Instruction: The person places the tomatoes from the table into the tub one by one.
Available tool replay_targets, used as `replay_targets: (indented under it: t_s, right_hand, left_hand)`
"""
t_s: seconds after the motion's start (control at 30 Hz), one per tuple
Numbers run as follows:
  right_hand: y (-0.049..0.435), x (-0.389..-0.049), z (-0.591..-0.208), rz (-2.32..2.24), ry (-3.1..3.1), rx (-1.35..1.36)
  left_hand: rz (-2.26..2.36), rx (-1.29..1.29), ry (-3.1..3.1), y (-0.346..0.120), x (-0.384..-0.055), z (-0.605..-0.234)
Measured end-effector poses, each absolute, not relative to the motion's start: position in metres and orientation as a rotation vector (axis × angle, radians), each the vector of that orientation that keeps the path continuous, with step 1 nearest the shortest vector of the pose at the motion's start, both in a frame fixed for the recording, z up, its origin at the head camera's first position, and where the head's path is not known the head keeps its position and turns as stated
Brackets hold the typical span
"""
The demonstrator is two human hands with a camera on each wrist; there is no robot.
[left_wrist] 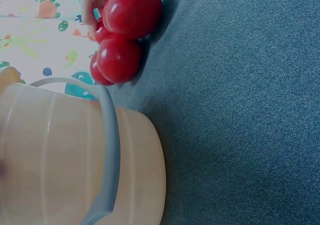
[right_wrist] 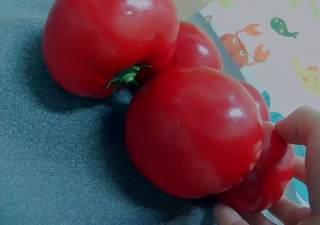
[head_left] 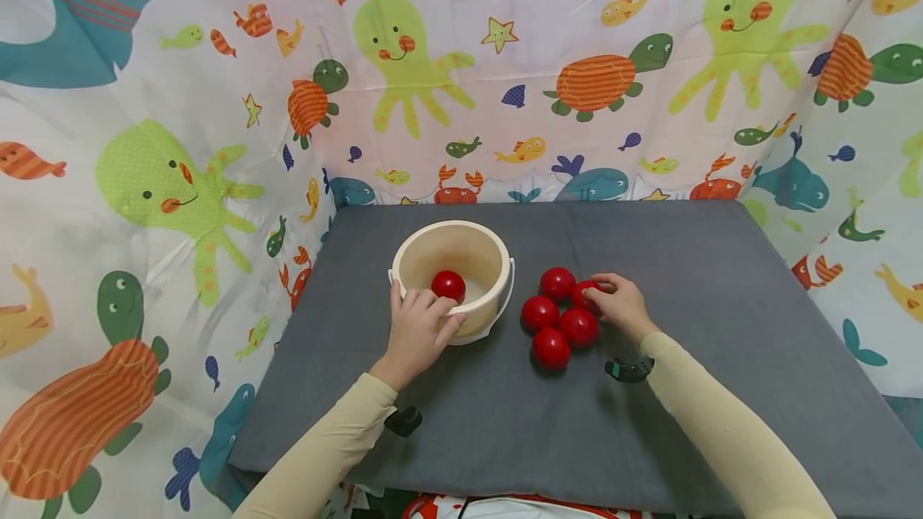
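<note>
A cream bucket [head_left: 485, 315] with a pale handle [head_left: 509, 288] stands on the table, one red tomato [head_left: 448, 286] lying inside it. My left hand [head_left: 418, 331] holds the bucket's near rim, fingers over the edge. To the right of the bucket, several red tomatoes [head_left: 551, 348] sit in a tight cluster. At the cluster's right side my right hand [head_left: 622, 307] grips one tomato [right_wrist: 267, 175], with thumb and fingers around it in the right wrist view. A green stem [right_wrist: 128, 78] shows on a nearer tomato [right_wrist: 110, 35].
A dark grey cloth [head_left: 721, 327] covers the table. Behind and beside it hangs a white curtain [head_left: 433, 166] printed with sea animals. Dark bands [head_left: 630, 369] are worn on both wrists.
</note>
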State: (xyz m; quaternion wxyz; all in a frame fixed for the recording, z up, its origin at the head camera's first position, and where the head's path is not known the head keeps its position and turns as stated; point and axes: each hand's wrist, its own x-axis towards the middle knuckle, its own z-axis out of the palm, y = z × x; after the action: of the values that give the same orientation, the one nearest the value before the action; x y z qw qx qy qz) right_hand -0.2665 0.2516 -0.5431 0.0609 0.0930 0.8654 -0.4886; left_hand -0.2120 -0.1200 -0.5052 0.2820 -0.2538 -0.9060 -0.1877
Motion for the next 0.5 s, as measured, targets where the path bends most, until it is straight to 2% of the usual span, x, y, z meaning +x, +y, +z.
replay_targets:
  t_s: [0.5]
  right_hand:
    - [0.2526,-0.2681,-0.5417,-1.493,2.630,0.313]
  left_hand:
    - [-0.504,-0.685,-2.429,-0.1206,-0.2122,-0.5054]
